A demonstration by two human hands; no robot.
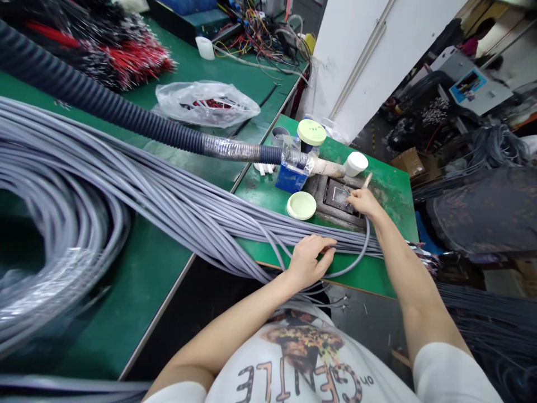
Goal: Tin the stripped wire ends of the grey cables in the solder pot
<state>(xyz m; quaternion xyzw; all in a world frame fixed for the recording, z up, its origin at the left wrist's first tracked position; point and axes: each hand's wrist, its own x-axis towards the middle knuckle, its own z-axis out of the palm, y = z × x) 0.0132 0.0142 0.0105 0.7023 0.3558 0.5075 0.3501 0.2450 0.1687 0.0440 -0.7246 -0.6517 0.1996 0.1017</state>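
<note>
A thick bundle of grey cables (201, 207) runs across the green tables. My right hand (363, 202) pinches the end of one grey cable (366, 235) over a small dark pot (338, 196) with a shiny surface, set in a grimy block. That cable bends down from my fingers and loops toward my left side. My left hand (311, 258) rests at the near edge of the bundle, fingers stretched and thumb apart, with nothing visible in it. A ribbed hose (168, 126) ends in a taped nozzle just beyond the pot.
Around the pot stand a pale green open lid (301, 206), a blue box (290, 177), a white cup (356, 163) and a jar with a yellow-green lid (311, 132). A plastic bag (207, 104) lies farther back. A white pillar (356, 50) rises behind the small table.
</note>
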